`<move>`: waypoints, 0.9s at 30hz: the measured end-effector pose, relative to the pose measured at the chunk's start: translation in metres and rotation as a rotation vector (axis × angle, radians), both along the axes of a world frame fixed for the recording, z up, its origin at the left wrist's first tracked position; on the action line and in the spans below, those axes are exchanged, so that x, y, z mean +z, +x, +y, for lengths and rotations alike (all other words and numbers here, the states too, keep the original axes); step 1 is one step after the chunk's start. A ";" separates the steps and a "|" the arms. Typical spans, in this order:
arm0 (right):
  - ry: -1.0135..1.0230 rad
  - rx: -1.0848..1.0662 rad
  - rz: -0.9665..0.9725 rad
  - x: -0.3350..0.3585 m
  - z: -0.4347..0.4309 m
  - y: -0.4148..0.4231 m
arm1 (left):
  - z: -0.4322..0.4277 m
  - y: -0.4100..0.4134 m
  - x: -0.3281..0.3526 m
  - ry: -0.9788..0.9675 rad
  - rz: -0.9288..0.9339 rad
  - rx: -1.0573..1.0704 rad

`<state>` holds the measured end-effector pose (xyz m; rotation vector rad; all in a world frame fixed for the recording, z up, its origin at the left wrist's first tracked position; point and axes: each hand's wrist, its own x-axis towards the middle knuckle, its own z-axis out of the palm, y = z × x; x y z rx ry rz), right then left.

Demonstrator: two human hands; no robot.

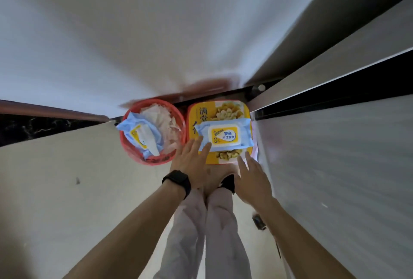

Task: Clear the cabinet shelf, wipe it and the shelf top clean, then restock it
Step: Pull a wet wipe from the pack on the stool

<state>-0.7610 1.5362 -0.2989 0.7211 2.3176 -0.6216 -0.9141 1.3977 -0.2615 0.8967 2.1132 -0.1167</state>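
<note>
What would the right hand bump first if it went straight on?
The right hand would likely meet the yellow box at its near edge, below the wipes pack on it; depth is unclear.

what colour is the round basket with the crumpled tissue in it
The basket is red, shown best in the head view.

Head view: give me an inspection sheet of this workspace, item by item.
Surface: pale surface beneath everything; floor or shelf unclear.
Job's things: yellow box with a wipes pack lying on it; red basket beside it holding a second wipes pack.
Clutter: crumpled tissue in the basket.
Hands: left hand open, fingers touching the wipes pack; right hand open at the box's near corner.
Cables: nothing seen.
Surroundings: grey cabinet panels at right, blurred.
</note>
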 end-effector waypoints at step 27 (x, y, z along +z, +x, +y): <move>-0.090 -0.461 0.154 -0.089 -0.005 -0.031 | 0.077 -0.124 -0.129 0.298 0.238 -0.285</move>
